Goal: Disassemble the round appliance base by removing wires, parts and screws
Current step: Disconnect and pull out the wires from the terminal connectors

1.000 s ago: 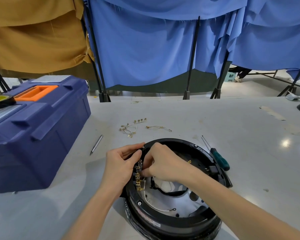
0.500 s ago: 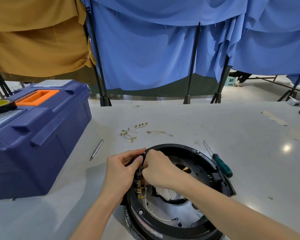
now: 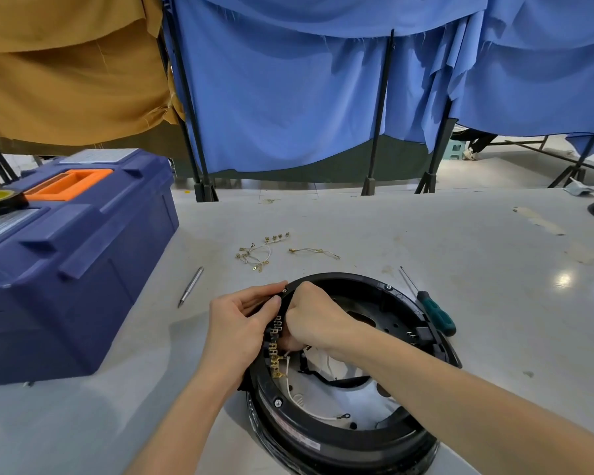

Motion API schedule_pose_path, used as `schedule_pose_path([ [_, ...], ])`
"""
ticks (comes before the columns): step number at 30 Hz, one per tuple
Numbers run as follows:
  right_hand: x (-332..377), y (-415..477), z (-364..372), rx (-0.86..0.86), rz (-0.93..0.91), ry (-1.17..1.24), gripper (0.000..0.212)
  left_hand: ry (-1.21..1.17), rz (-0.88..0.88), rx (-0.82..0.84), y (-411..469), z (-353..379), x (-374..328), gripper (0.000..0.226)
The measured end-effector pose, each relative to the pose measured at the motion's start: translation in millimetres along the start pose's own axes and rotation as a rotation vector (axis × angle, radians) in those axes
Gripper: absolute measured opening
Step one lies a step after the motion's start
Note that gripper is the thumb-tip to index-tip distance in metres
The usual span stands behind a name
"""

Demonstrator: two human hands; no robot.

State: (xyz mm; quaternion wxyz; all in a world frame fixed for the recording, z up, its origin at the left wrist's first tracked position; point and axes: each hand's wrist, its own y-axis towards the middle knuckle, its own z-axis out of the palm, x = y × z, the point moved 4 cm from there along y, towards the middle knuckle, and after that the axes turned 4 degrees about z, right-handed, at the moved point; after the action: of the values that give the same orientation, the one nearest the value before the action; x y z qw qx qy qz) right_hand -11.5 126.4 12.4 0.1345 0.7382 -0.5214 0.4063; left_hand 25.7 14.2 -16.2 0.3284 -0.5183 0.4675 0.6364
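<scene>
Gripping the round base (image 3: 357, 437) on the table (image 3: 426, 241) with the left hand (image 3: 237, 330), pinching its terminal strip (image 3: 277, 326) with the right hand (image 3: 316, 323), ideally easing connectors (image 3: 275, 365) straight off.

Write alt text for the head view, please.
A left hand grips the rim of a round black appliance base; the right hand works at its brass terminals. Nearby lie loose wires, a green screwdriver and a blue toolbox.

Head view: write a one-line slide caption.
Left hand grips the appliance base rim while right hand works at its terminal strip; removed wires lie beyond.
</scene>
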Motion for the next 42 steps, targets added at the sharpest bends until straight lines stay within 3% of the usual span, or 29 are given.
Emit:
schedule_pose_path([
  [16,-1,3,0,0.052,0.050,-0.061,0.035,0.007,-0.005,-0.004,1,-1,2,0.024],
  [21,-2,0,-2,0.076,0.081,-0.058,0.031,0.003,-0.017,-0.012,1,-1,2,0.023],
  [24,-5,-6,-5,0.096,0.069,-0.030,0.003,0.012,-0.026,-0.011,0,-1,1,0.022],
  [27,-7,-7,-8,0.077,0.062,-0.019,0.013,0.019,-0.032,-0.022,-1,-1,1,0.022],
  [29,-5,-11,-10,0.091,0.035,-0.036,0.002,0.018,-0.035,-0.028,-1,-1,0,0.022],
  [36,-2,-24,-24,0.023,-0.112,-0.034,0.011,0.047,-0.021,-0.015,-2,-1,-2,0.022],
  [42,2,-35,-11,0.047,-0.235,-0.190,0.012,-0.001,-0.017,-0.014,-2,0,-2,0.024],
])
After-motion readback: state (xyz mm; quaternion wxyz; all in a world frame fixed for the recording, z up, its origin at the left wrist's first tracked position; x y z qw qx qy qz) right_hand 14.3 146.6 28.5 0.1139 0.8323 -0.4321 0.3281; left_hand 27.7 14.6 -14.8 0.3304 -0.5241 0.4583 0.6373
